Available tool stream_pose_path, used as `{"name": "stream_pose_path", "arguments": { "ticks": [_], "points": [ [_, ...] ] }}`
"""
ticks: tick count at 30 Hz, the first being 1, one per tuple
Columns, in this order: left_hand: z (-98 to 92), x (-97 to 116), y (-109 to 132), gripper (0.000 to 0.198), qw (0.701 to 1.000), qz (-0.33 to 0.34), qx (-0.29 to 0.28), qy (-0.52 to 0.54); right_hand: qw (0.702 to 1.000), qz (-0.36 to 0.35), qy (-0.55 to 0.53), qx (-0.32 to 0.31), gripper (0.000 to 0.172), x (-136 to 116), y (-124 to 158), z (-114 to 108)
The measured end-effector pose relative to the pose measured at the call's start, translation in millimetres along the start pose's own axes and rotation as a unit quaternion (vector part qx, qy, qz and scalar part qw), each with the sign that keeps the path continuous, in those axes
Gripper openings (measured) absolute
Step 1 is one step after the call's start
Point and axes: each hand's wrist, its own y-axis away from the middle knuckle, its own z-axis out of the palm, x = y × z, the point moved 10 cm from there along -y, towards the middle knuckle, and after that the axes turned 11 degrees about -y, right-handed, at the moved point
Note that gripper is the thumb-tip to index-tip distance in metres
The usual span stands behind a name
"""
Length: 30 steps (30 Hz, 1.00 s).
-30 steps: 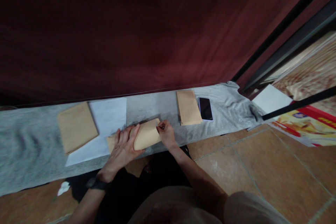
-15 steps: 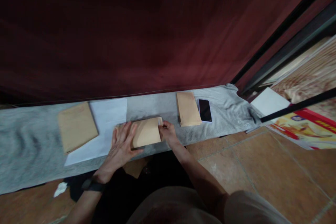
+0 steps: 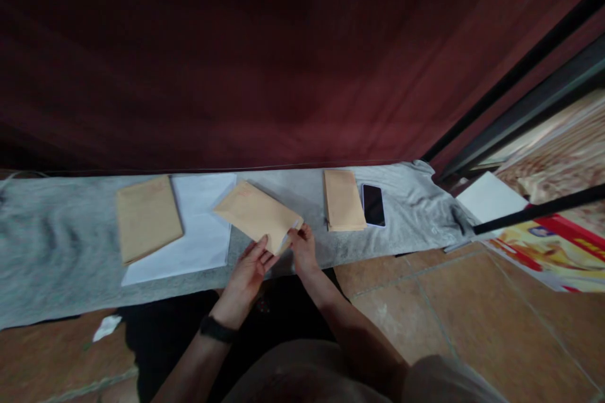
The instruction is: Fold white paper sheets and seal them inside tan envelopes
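A tan paper envelope (image 3: pixel 258 211) is tilted between my two hands, its open end towards my right hand, with a strip of white showing at that end. My left hand (image 3: pixel 253 271) grips its near edge, thumb on top and fingers beneath. At the open end, my right hand (image 3: pixel 303 249) pinches the flap. White paper sheets (image 3: pixel 205 220) lie to the left, and a larger stack of tan envelopes (image 3: pixel 149 220) rests partly on them. Another small pile of tan envelopes (image 3: pixel 344 200) lies to the right of my hands.
A phone (image 3: pixel 374 205) lies right of the small pile on the narrow grey cloth-covered surface (image 3: pixel 401 201). Behind it hangs a dark red curtain (image 3: pixel 265 75). A colourful printed box (image 3: pixel 553 239) and a black bar (image 3: pixel 543 208) are at the right. Tiled floor (image 3: pixel 425 308) lies below.
My left hand has moved from lying on the envelope's left part to gripping its near edge. The envelope has turned, its left end swinging away from me. My right hand stays at its open end.
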Motion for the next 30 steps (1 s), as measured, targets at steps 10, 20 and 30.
{"name": "stream_pose_path", "arguments": {
  "ticks": [10, 20, 30],
  "points": [
    [7.9, 5.2, -23.7, 0.045, 0.99, 0.06, -0.035, -0.125, 0.998, 0.046, -0.005, -0.046, 0.024, -18.5, 10.0, -2.8],
    [3.0, 13.1, -41.0, 0.053, 0.964, 0.064, -0.062, -0.251, 0.946, -0.147, 0.275, -0.09, 0.022, -53.1, 4.2, -28.8],
    [-21.3, 36.5, -32.7, 0.036, 0.931, 0.113, 0.031, -0.347, 0.669, -0.313, 0.588, -0.33, 0.041, -36.4, 41.6, 27.5]
  ]
}}
